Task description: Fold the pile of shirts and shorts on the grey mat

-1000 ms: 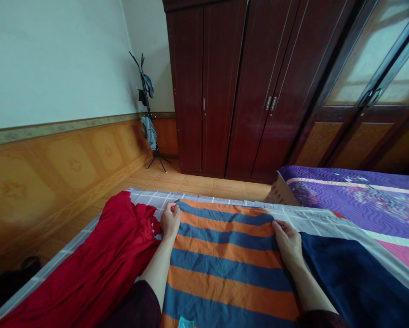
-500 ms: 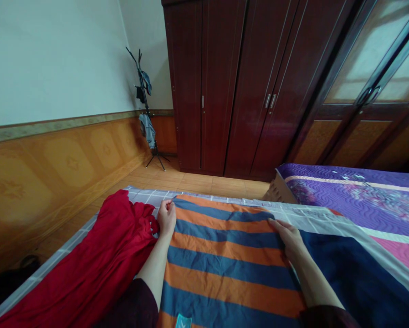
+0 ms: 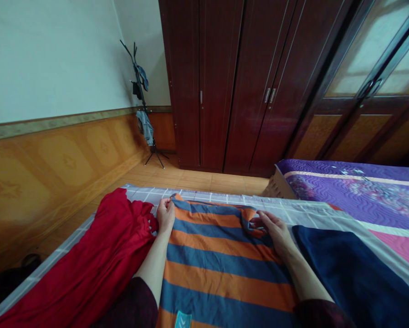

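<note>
An orange and blue-grey striped garment [image 3: 225,269] lies spread in front of me, a teal patch [image 3: 183,320] near its lower left. At the garment's far left corner, my left hand [image 3: 166,214] is closed in a pinch on the edge. My right hand [image 3: 273,228] has its fingers loosely closed at the far right corner, which is lifted and curled inward. Part of that grip is hidden by the fabric. Rumpled red cloth [image 3: 88,259] lies to the left, beside my left forearm. Dark blue cloth [image 3: 355,269] lies flat to the right.
Everything lies on a grey checked sheet [image 3: 303,210]. Beyond it are the tiled floor [image 3: 207,181], a dark red wardrobe [image 3: 218,91] and a coat stand [image 3: 143,95]. A bed with a purple cover [image 3: 361,182] stands at the right.
My right hand has moved left and slightly up, turning the garment's far right corner inward. The far edge now sags and bunches. My left hand keeps its hold on the left corner.
</note>
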A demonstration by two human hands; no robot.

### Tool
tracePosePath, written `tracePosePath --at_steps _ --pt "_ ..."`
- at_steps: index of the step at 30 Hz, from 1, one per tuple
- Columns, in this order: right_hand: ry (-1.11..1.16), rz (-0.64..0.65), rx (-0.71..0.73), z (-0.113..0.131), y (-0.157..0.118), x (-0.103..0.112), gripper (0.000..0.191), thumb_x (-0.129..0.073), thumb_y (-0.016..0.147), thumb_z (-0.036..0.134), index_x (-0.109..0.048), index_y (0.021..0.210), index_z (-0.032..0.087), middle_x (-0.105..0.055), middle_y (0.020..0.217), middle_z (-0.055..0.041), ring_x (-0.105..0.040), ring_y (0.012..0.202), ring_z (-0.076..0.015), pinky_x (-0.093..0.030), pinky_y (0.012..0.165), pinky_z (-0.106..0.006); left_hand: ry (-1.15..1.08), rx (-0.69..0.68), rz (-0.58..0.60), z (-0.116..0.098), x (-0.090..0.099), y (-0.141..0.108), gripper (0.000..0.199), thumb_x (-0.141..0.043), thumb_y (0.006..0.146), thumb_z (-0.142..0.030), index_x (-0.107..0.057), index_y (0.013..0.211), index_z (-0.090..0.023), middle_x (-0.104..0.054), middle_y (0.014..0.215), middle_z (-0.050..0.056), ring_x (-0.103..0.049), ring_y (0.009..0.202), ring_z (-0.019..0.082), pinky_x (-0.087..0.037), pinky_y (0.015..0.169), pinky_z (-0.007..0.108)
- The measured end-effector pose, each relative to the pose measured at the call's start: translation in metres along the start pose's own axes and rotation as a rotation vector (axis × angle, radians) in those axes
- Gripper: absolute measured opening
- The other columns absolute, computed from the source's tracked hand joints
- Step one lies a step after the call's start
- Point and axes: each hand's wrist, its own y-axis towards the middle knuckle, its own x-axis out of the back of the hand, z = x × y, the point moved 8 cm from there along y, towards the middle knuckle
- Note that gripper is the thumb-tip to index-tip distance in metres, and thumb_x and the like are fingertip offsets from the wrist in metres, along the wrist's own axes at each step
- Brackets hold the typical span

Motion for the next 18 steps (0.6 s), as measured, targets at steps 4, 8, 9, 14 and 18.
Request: tracePosePath --at_steps 4,8,9,14,18 --pt "-0.133 0.051 0.009 -0.005 0.005 -0.008 0.031 -0.065 0.062 0.046 -0.068 0.069 0.016 -0.067 0.059 -0.0045 -0.062 0.055 -0.0186 -0.046 0.049 -0.026 0.009 -0.005 0.024 -0.002 -0.002 -0.001 0.015 -0.049 0.078 -0.027 -0.060 0.086 -0.020 -0.068 0.083 0.003 -0.064 0.081 0.020 -0.049 0.070 0.026" --pt "-0.311 0.091 0.031 -0.004 0.002 -0.016 0.019 -0.066 0.060 0.035 -0.064 0.054 0.017 -0.060 0.048 -0.0006 -0.053 0.046 -0.0149 -0.033 0.043 -0.023 0.024 0.004 0.021 -0.001 -0.001 -0.001 0.016 -0.050 0.077 -0.028 -0.061 0.085 -0.020 -0.068 0.080 0.003 -0.064 0.077 0.019 -0.048 0.067 0.026" --pt "-0.345 0.091 0.036 -0.004 0.001 -0.016 0.019 -0.065 0.060 0.034 -0.064 0.053 0.017 -0.059 0.048 -0.0003 -0.052 0.046 -0.0144 -0.030 0.043 -0.023 0.026 0.002 0.019 -0.002 -0.001 -0.001 0.016 -0.050 0.077 -0.028 -0.061 0.086 -0.020 -0.068 0.080 0.003 -0.064 0.077 0.019 -0.047 0.066 0.026" --pt "-0.425 0.077 0.061 -0.007 0.001 -0.017 0.016 -0.062 0.061 0.029 -0.063 0.049 0.018 -0.057 0.045 -0.0005 -0.053 0.047 -0.0157 -0.030 0.045 -0.023 0.027 -0.004 -0.008 -0.002 0.003 -0.001 0.019 -0.049 0.077 -0.028 -0.062 0.088 -0.020 -0.069 0.083 0.004 -0.064 0.080 0.020 -0.048 0.070 0.027" --pt "-0.380 0.037 0.101 -0.003 0.002 -0.012 0.022 -0.056 0.069 0.034 -0.070 0.066 0.017 -0.065 0.057 -0.0015 -0.060 0.057 -0.0187 -0.038 0.049 -0.024 0.029 -0.001 -0.032 -0.003 0.006 -0.001 0.020 -0.048 0.078 -0.028 -0.062 0.089 -0.020 -0.069 0.087 0.006 -0.064 0.083 0.021 -0.048 0.073 0.028"
